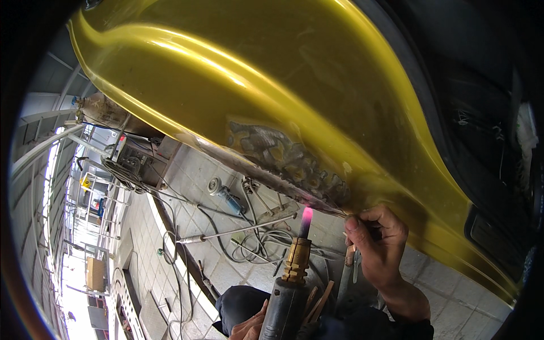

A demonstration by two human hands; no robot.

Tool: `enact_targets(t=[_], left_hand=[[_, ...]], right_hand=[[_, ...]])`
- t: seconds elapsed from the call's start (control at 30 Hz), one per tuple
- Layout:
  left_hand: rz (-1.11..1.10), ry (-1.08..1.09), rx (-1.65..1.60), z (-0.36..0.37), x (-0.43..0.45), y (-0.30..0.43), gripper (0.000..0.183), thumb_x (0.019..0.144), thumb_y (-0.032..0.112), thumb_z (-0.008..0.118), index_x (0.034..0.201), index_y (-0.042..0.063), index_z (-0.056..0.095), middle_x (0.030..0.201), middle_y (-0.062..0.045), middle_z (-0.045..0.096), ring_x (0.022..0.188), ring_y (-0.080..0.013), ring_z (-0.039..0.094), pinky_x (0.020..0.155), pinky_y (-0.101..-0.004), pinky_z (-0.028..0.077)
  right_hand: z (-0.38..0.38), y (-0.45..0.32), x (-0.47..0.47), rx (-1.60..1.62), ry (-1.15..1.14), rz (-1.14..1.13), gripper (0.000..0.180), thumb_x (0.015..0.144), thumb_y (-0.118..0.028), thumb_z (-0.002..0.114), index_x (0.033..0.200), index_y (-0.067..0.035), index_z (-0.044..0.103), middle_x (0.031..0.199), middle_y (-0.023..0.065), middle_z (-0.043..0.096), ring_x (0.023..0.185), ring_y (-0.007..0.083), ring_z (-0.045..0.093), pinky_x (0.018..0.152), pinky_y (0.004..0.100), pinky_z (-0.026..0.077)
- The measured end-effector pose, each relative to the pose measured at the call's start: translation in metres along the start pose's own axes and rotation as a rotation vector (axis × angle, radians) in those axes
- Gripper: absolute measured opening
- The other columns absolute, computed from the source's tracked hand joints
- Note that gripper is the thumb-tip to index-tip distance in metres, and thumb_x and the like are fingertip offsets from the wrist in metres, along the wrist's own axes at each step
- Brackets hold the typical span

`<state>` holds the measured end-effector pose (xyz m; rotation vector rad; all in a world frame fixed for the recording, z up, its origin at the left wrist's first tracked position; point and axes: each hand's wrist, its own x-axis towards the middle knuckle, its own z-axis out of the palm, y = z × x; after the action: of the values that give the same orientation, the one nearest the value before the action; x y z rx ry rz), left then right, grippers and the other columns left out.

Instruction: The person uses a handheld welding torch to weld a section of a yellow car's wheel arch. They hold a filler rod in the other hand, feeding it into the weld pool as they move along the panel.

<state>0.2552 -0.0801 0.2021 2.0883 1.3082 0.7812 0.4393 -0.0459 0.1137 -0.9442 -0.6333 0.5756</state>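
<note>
Before me is a glossy yellow car body panel. A patch near its lower edge is ground to bare grey metal. A hand torch with a dark handle and brass collar points up at that edge, its nozzle tip glowing pink just below the metal. My left hand is gripped around the handle at the bottom, partly hidden by it. My right hand pinches a thin strip against the panel's lower edge, right of the glowing tip. Its curled fingers hide most of what they hold.
On the tiled floor lie an angle grinder, coiled cables and a long metal rod. Wooden sticks lie beside the torch. A gas cylinder and a machine with dials stand at the left.
</note>
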Motion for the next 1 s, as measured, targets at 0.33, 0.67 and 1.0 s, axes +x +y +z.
enact_targets(t=[0.33,0.67,1.0], left_hand=[[0.021,-0.016,0.038,-0.005,0.0,0.01,0.032,0.085,0.002,0.074,0.116,-0.001,0.067,0.093,-0.013,0.073,0.072,-0.0228,0.072,0.069,-0.0341,0.057],[0.032,-0.038,0.063,-0.01,-0.005,0.019,0.03,0.085,0.003,0.073,0.114,-0.002,0.068,0.093,-0.013,0.074,0.073,-0.0229,0.072,0.069,-0.0339,0.057],[0.052,-0.068,0.084,-0.013,-0.003,0.022,0.028,0.085,0.003,0.073,0.112,-0.002,0.069,0.093,-0.012,0.074,0.074,-0.0229,0.072,0.068,-0.0338,0.057]], right_hand=[[-0.004,0.002,-0.001,0.02,-0.06,-0.02,0.012,0.096,-0.006,0.072,0.09,0.001,0.063,0.073,0.0071,0.069,0.063,0.0076,0.064,0.056,0.0225,0.049],[-0.012,0.007,-0.008,-0.027,-0.053,-0.059,0.01,0.1,-0.004,0.065,0.101,0.004,0.061,0.084,0.0107,0.07,0.073,0.0128,0.068,0.066,0.0259,0.056],[-0.013,0.008,-0.011,-0.015,-0.05,-0.09,0.009,0.1,-0.002,0.063,0.103,0.005,0.06,0.087,0.0117,0.069,0.074,0.0137,0.069,0.065,0.0259,0.056]])
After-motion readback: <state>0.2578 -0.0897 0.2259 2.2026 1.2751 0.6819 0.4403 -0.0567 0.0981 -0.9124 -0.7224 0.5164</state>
